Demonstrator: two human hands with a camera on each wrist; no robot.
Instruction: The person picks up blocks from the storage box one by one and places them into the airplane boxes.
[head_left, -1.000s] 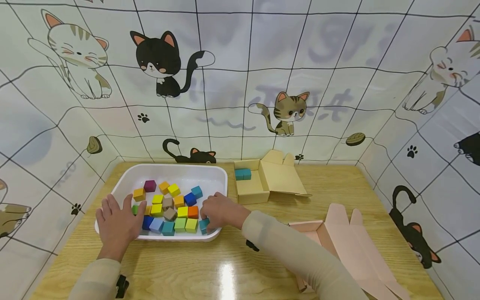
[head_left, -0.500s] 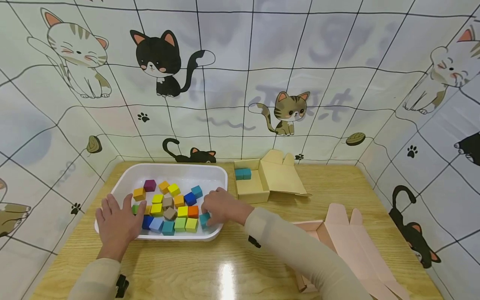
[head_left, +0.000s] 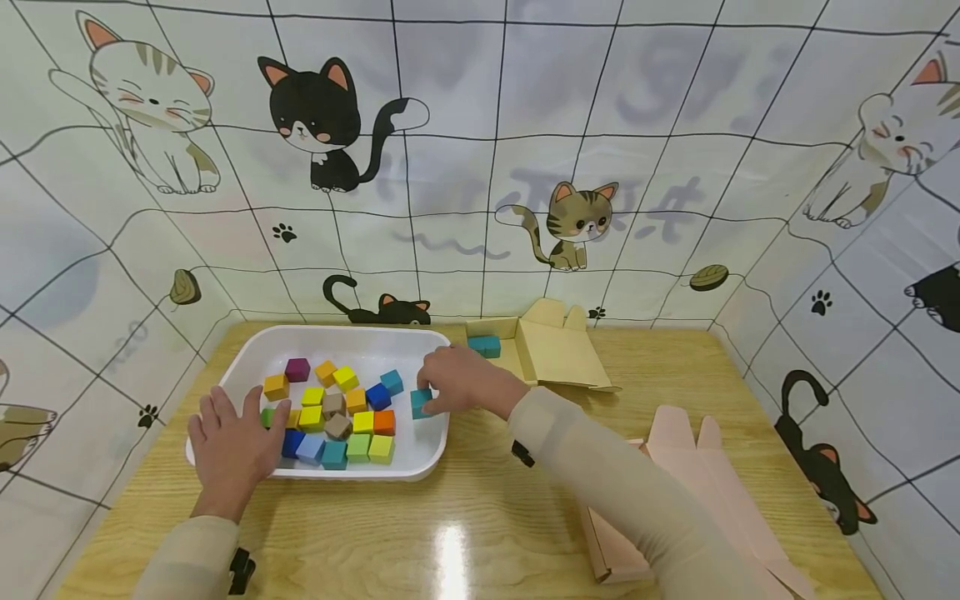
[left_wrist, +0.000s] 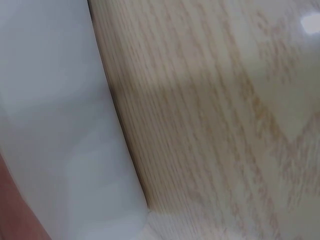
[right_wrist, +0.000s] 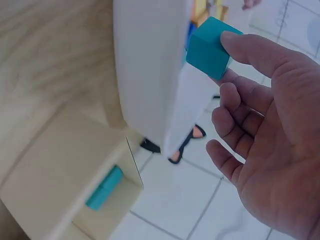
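the left hand (head_left: 236,446) lies with fingers spread over the near-left rim of the white plastic tray (head_left: 405,354); pressing hard there might tip it. over the tray's right end, the right hand (head_left: 465,379) pinches a teal cube (right_wrist: 204,51) between thumb and finger, so it could slip if the rim knocks it. the right sleeve (head_left: 600,467), crossing the pink cardboard box (head_left: 705,475), might drag that askew.

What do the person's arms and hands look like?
The left hand and right hand wear no gloves. The left sleeve and right sleeve are long, plain and beige. A small black piece shows beside the left sleeve's end, another beside the right's.
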